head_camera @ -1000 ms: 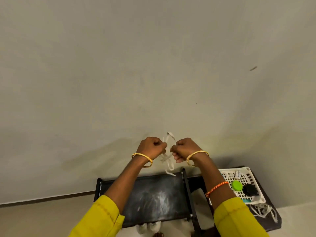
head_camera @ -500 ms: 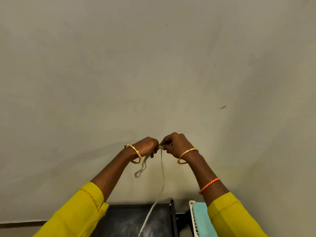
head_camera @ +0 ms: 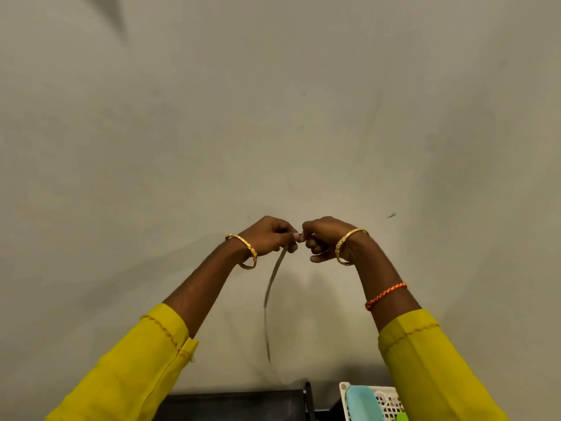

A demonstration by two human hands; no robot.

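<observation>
Two hands are raised side by side before a plain, matte wall (head_camera: 273, 117), almost touching at the fingertips. There is one strip (head_camera: 273, 281), thin, flat and pale. Its top end is pinched between the curled fingers of the left hand (head_camera: 267, 238) and the right hand (head_camera: 324, 238), which closes on it from the other side. The rest of it hangs free in a slack, blurred curve between the forearms, in front of the wall. Two gold bangles show, one on the left wrist (head_camera: 246, 250) and one on the right (head_camera: 349, 244). One twisted orange thread (head_camera: 385, 296) circles the right forearm. Two yellow sleeves (head_camera: 136, 369) end in stitched cuffs. At the bottom edge lies one black tabletop (head_camera: 230, 405). To its right is one white lattice basket (head_camera: 385, 399), partly hidden by the right sleeve, holding one smooth teal piece (head_camera: 361, 402).
</observation>
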